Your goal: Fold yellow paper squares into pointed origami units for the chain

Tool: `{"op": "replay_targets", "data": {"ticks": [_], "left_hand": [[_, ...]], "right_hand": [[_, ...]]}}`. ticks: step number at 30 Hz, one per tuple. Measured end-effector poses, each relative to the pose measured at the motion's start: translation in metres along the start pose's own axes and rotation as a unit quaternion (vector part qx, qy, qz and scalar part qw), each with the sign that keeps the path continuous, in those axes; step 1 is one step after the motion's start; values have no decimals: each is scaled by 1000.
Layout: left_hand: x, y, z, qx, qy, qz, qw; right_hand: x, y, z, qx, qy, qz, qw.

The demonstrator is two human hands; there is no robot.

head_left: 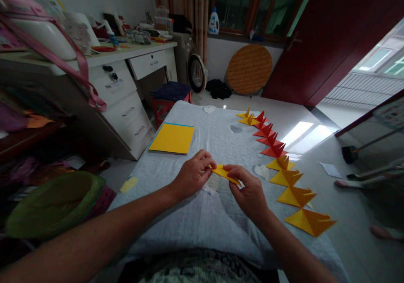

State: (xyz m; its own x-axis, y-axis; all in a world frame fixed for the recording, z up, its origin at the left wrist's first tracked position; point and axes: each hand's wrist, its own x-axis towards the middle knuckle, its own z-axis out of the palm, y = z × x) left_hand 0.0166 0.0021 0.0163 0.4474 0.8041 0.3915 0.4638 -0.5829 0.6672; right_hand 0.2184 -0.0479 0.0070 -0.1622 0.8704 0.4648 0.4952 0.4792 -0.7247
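A narrow folded piece of yellow paper (223, 173) is held just over the cloth in front of me. My left hand (196, 170) pinches its left tip between thumb and fingers. On its other end, my right hand (249, 189) grips with thumb and fingertips, covering part of the folds. Beyond my left hand lies a flat stack of square paper (172, 138), yellow on top with a blue edge showing. Several folded yellow paper cranes (296, 194) stand in a line along the right side, with red paper cranes (270, 140) farther along it.
A pale blue cloth with cloud shapes (217, 123) covers the table. To the left are a white desk (118, 91) with drawers, a stool (175, 91) and a green-lined bin (53, 203). A round wooden board (249, 69) leans against the far wall.
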Motion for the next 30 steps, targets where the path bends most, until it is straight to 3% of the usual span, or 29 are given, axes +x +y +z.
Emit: {"op": "replay_targets", "data": {"ticks": [5, 11, 13, 21, 30], "left_hand": [[12, -20, 4, 41, 15, 43, 998], [0, -38, 9, 12, -122, 35, 992], [-5, -42, 9, 25, -146, 46, 988], [-2, -49, 10, 40, -153, 60, 986], [0, -51, 10, 25, -149, 43, 988]], "right_hand": [[15, -7, -4, -56, -108, -33, 992], [20, 19, 14, -75, -190, 6, 979], [19, 28, 17, -67, -190, 17, 979], [19, 44, 13, -29, -147, 31, 988], [23, 44, 13, -10, -176, 12, 984]]}}
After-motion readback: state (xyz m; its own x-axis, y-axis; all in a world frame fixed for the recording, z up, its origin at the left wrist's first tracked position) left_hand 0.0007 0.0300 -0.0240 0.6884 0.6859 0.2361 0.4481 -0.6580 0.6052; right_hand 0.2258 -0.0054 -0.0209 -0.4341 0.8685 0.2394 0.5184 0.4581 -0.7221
